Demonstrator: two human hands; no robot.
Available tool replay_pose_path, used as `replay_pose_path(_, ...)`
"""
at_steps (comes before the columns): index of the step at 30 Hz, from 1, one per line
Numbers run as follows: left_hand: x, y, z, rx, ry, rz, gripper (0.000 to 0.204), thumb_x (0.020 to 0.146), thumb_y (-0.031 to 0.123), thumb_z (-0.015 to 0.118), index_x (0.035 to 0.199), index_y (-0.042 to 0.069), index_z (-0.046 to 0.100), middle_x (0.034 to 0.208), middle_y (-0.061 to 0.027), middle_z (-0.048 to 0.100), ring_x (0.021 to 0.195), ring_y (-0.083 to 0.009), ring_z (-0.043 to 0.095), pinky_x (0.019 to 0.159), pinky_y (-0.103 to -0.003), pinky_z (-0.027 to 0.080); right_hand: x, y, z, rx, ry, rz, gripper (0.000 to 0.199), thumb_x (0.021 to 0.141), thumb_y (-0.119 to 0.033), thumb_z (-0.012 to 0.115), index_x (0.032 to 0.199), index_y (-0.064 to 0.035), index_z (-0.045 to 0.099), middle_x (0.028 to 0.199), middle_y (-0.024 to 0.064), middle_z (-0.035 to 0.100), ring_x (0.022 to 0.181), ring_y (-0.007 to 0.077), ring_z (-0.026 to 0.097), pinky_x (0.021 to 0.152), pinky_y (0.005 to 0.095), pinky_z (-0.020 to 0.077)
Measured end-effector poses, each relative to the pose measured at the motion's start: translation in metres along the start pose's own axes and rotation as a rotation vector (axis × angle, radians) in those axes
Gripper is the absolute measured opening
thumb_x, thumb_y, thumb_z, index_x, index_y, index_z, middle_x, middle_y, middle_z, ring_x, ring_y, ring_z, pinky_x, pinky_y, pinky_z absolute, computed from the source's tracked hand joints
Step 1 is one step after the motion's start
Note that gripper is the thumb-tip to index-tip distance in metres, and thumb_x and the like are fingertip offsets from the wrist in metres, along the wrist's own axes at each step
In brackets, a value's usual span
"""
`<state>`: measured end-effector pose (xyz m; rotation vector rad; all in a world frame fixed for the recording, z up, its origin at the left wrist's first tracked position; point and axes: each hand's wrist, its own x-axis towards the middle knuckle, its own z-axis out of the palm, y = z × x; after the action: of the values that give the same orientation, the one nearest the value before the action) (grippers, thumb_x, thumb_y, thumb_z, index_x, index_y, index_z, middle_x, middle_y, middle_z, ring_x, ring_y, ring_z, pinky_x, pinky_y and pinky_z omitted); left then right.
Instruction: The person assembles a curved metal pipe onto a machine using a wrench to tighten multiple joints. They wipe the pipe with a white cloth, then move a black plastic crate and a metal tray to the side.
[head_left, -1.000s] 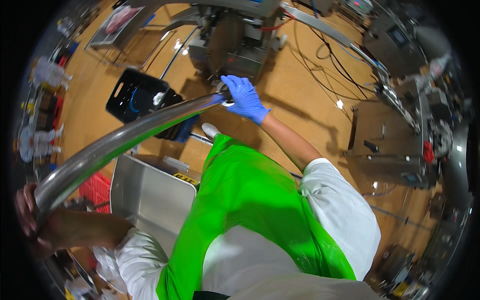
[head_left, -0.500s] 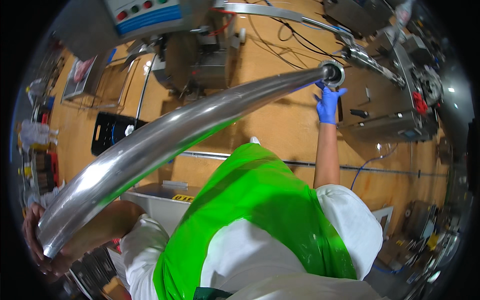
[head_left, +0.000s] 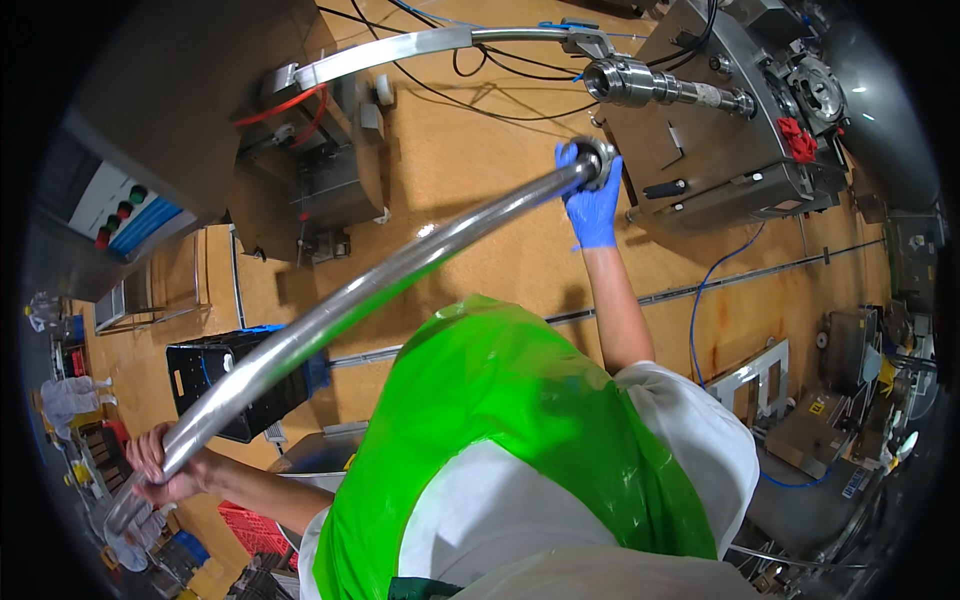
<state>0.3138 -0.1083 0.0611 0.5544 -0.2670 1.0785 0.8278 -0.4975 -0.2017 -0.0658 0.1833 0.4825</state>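
A long shiny metal pipe runs slantwise in front of my green apron, from the lower left up to the upper middle. Near its lower-left end, my bare left hand is wrapped round it, and a short length sticks out past the fingers. At the far end my right hand, in a blue glove, cups a metal ring collar from below, thumb and fingers on either side. Just above and apart from that collar is the open mouth of a metal pipe fitting, attached to a steel machine.
The steel machine fills the upper right, with a red cloth on it. A metal arm crosses the top. At left are a control box and a black crate. A blue hose lies at right; people in white work far left.
The view has turned toward the machine fitting. My left hand with its pipe end has moved up and inward; my right hand stays at the collar, now with fingers closer round it.
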Motion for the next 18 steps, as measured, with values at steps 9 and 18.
replay_pose_path(9, -0.033, -0.011, -0.306, 0.298, 1.246, -0.170, 0.045, 0.086, 0.047, 0.051, 0.059, 0.014, 0.039, 0.050, 0.0003, 0.042, 0.057, -0.0235, 0.050, 0.064, -0.042, 0.046, 0.137, 0.018, 0.018, -0.141, 0.091, 0.018, 0.065, 0.082, -0.047, 0.062, 0.123, 0.0009, 0.046, 0.115, 0.0214, 0.053, 0.108, 0.0339, 0.054, 0.093, 0.0472, 0.0439)
replay_pose_path(18, -0.006, -0.165, -0.325, 0.134, 1.064, -0.162, 0.037, 0.080, 0.037, 0.051, 0.050, 0.017, 0.042, 0.047, 0.0010, 0.046, 0.054, -0.0188, 0.050, 0.065, -0.038, 0.044, 0.201, -0.025, -0.008, -0.357, 0.201, -0.137, 0.065, 0.080, -0.043, 0.064, 0.126, -0.0020, 0.043, 0.121, 0.0217, 0.050, 0.109, 0.0357, 0.053, 0.092, 0.0495, 0.0442)
